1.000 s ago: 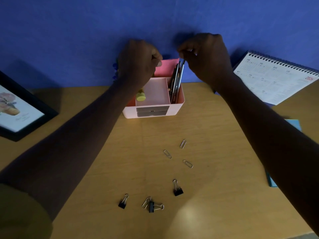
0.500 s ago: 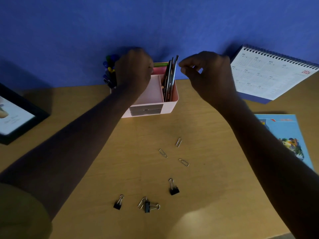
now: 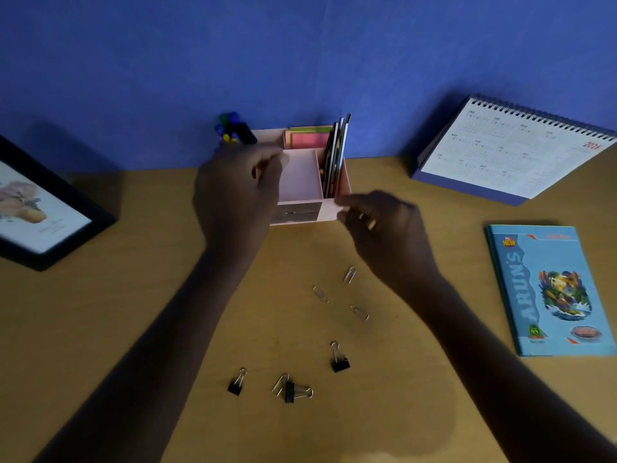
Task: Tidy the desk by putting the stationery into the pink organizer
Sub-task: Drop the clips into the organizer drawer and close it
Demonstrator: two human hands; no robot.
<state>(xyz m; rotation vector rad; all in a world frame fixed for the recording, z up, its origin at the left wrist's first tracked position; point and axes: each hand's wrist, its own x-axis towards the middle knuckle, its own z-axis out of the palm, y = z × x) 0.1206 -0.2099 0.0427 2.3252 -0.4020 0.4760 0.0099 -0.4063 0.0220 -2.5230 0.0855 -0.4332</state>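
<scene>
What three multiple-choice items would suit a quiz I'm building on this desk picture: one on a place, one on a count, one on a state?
1. Where do the dark pencils stand in the pink plastic organizer?
A. its right-hand slot
B. its left-hand slot
C. its front tray

2. How many black binder clips lie on the wooden desk?
A. one
B. three
C. six

3. The organizer's grey front drawer is:
A. pulled halfway out
B. taken out altogether
C. shut

Answers:
1 A, they lean upright along its right wall.
2 B, three lie loose towards the near edge.
3 C, its face sits flush with the pink front.
</scene>
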